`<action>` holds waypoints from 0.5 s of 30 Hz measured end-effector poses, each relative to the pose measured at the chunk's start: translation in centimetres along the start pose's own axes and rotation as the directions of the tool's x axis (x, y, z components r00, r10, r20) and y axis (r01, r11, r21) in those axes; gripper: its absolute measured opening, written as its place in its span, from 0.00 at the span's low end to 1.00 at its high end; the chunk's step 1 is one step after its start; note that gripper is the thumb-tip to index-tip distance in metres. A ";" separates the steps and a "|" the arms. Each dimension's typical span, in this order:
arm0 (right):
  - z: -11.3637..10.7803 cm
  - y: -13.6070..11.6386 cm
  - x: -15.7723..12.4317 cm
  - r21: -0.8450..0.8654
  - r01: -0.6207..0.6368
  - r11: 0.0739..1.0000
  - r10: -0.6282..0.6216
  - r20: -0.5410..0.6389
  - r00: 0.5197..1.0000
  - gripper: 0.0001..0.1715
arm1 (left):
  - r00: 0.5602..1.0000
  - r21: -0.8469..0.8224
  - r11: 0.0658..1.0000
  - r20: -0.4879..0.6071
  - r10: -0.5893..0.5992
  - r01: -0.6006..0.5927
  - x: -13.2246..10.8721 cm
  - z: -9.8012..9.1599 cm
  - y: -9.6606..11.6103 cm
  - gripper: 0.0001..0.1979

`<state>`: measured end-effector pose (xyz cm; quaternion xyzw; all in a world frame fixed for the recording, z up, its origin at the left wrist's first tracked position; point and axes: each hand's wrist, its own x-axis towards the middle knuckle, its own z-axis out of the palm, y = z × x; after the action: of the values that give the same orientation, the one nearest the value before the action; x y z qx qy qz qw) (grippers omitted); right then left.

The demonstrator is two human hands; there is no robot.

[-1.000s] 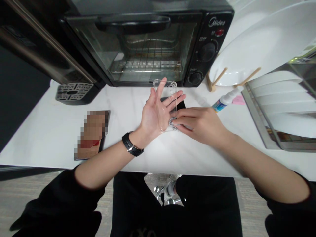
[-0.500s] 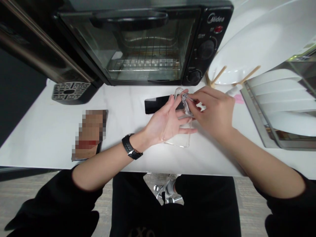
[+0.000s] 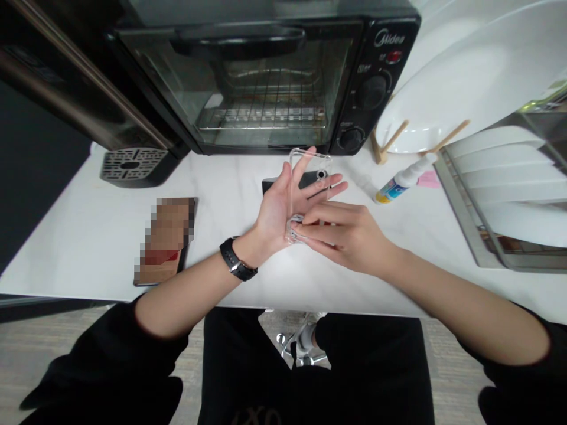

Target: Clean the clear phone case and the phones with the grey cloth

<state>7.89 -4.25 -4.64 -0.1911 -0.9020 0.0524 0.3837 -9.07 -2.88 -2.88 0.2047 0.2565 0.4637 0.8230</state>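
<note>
A clear phone case lies across the upturned palm of my left hand, which holds it from below with its fingers spread out behind the plastic. My right hand is closed, its fingertips pinching a crumpled greyish-white cloth. That cloth presses on the near end of the case, close to the heel of my left palm. Underneath, partly hidden by my left hand, a black phone rests on the counter.
A spray bottle stands to the right on the white counter. Behind is a toaster oven. A second phone with a blurred screen lies at left. White plates sit in a rack at right.
My right hand has moved the cloth from the far part of the case to its near end. The case has shifted up and left, and the spray bottle is now uncovered.
</note>
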 end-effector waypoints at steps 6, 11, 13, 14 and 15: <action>-1.7 1.4 0.0 -0.119 0.057 0.991 -0.038 0.154 0.987 0.10 | 0.995 -0.007 0.999 -0.089 0.044 -0.045 0.3 0.0 0.3 0.32; -1.9 1.9 -0.1 -0.249 -0.088 0.965 0.133 0.170 0.976 0.12 | 0.994 0.041 0.995 -0.059 0.093 -0.090 0.3 -0.2 0.7 0.32; -1.6 2.0 -0.1 -0.264 -0.158 0.952 0.196 0.124 0.973 0.12 | 0.995 0.069 0.995 -0.058 0.079 -0.075 0.3 -0.2 0.3 0.32; -1.5 2.1 -0.1 -0.282 -0.202 0.938 0.234 0.085 0.968 0.12 | 0.997 0.077 0.996 -0.057 0.060 -0.055 0.4 -0.1 0.0 0.32; -1.5 2.4 -0.2 -0.306 -0.253 0.918 0.278 0.041 0.960 0.11 | 0.998 0.080 0.996 -0.055 0.030 -0.026 0.3 -0.1 -0.3 0.32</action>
<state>9.78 -2.21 -4.26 -0.3650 -0.8804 -0.0242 0.3019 -8.77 -2.72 -3.20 0.2278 0.2951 0.4702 0.8000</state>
